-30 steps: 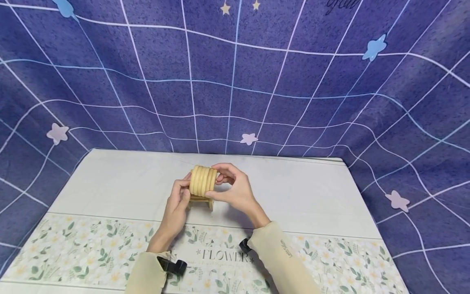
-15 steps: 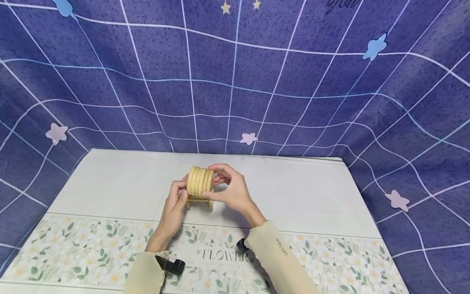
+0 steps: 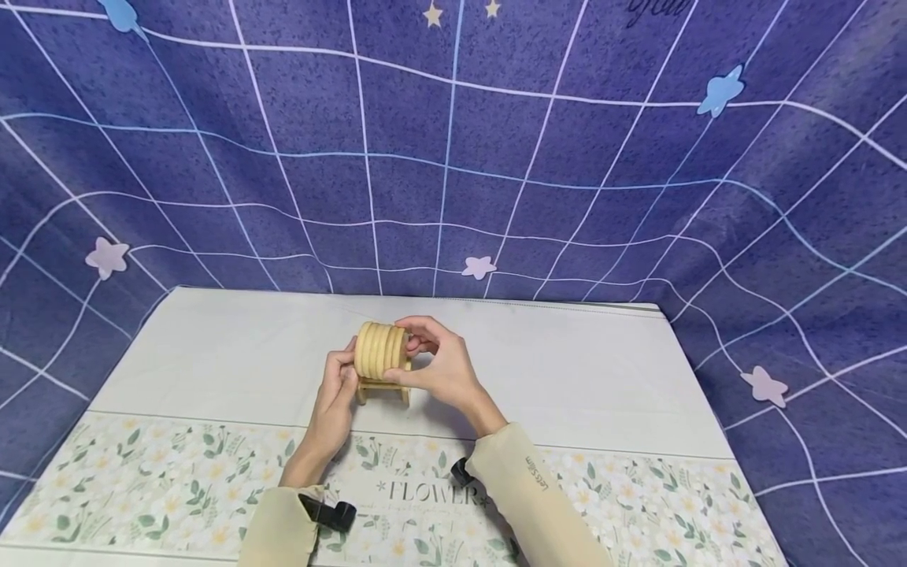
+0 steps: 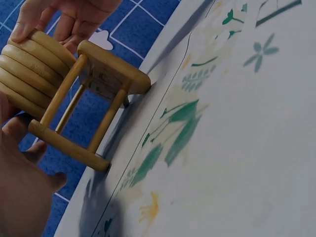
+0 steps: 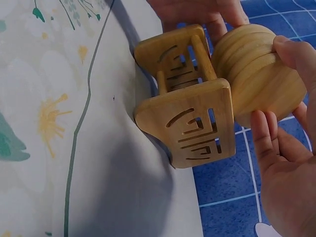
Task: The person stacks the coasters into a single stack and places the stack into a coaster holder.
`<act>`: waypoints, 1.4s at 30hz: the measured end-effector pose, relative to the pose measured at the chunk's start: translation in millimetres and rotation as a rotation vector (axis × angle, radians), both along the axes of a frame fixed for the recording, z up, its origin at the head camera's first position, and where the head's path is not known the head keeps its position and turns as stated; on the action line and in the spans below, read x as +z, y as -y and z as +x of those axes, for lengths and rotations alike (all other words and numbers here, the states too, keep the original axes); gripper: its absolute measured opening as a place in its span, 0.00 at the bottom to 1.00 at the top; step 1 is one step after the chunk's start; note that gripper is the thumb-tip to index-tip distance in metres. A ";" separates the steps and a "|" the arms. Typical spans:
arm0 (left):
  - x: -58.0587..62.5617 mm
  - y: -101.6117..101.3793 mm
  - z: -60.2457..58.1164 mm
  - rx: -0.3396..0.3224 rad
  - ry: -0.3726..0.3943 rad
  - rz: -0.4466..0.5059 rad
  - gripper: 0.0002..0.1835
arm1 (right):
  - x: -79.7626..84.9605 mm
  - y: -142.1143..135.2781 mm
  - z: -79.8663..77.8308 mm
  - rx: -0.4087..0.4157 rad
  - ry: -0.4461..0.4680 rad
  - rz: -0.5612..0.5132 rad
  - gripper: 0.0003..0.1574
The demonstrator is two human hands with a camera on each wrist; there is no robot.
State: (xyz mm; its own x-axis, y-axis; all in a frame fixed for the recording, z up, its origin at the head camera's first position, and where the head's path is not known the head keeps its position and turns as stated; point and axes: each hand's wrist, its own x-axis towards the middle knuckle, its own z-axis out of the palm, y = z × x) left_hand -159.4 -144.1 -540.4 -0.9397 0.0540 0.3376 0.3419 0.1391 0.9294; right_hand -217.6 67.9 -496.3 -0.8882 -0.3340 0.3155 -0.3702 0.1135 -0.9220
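Observation:
A stack of several round wooden coasters (image 3: 379, 351), lying on its side, is held between my two hands at the top of a small wooden coaster rack (image 3: 384, 386). At the stack's left end, my left hand (image 3: 335, 405) grips it with fingers behind and thumb in front. My right hand (image 3: 449, 370) holds the right end, thumb on the near edge and fingers over the far edge and face. In the right wrist view the rack's cut-out side panel (image 5: 190, 126) faces the camera, and the outer coaster (image 5: 271, 89) shows its flat face. Round rods (image 4: 66, 91) join the rack's end panels.
The rack stands on a white table cover (image 3: 567, 370) with a floral printed band (image 3: 177, 488) along its front. Behind and at both sides hangs a blue curtain (image 3: 397, 197) with grid lines and stars. Black straps (image 3: 329, 512) sit at both wrists.
Both hands and the coaster stack have shifted slightly left. The rack stays in place, with more of its lower left part showing.

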 end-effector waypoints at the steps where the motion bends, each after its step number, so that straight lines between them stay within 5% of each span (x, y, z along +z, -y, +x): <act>1: -0.8 0.3 0.0 0.002 0.004 -0.010 0.15 | 0.0 0.5 -0.3 -0.001 -0.001 0.005 0.45; 6: -6.3 2.4 -0.4 -0.004 0.002 -0.031 0.17 | 0.0 2.0 -2.1 -0.005 -0.007 0.035 0.44; 14: -28.7 9.9 -11.5 -0.015 -0.103 0.019 0.17 | 2.0 3.9 -5.0 -0.009 -0.016 0.055 0.45; 20: -29.1 9.8 -13.7 -0.025 -0.060 0.033 0.17 | 6.1 4.5 -8.4 -0.004 -0.030 0.078 0.45; 26: -49.3 16.3 -23.3 -0.023 -0.055 0.004 0.17 | 8.8 3.5 -10.3 0.002 -0.042 0.107 0.45; 32: -73.5 28.0 -34.4 -0.037 0.031 -0.007 0.17 | 8.2 3.7 -9.8 0.003 -0.041 0.095 0.45; 37: -43.7 17.8 -19.8 -0.017 -0.003 -0.023 0.19 | 7.5 4.3 -11.1 0.009 -0.044 0.100 0.45; 42: -33.5 13.6 -15.2 -0.007 -0.012 -0.029 0.18 | 8.4 3.4 -11.0 0.006 -0.037 0.120 0.45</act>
State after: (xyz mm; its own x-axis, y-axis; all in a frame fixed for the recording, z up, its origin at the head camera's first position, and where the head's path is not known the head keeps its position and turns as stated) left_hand -174.5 -157.7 -573.9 -0.9353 0.0703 0.3469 0.3538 0.1636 0.9209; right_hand -228.6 64.5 -487.9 -0.8745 -0.3770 0.3052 -0.4047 0.2202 -0.8875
